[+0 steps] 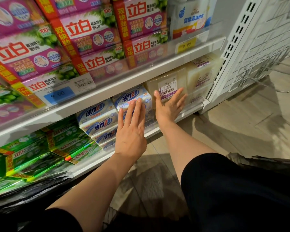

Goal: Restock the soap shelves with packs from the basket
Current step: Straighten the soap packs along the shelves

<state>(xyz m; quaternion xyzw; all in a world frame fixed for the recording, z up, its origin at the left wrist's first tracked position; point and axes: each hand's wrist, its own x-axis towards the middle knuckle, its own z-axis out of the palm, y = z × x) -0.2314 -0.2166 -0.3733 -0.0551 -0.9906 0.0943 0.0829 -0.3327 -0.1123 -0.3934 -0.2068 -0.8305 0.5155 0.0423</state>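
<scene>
My left hand [131, 128] lies flat with straight fingers against the front of a blue-and-white soap pack [132, 99] on the lower shelf. My right hand [169, 104] is spread open, palm toward a cream soap pack with a purple label [166, 85] beside it, fingertips on its front. More blue-and-white packs [97, 119] are stacked to the left. The basket is hidden from view.
Green soap packs [32, 156] fill the lower shelf's left. Pink and red soap boxes [84, 30] crowd the upper shelf [141, 77] with price tags on its rail. A white perforated rack upright [231, 47] stands at right. Tiled floor [241, 123] lies beyond.
</scene>
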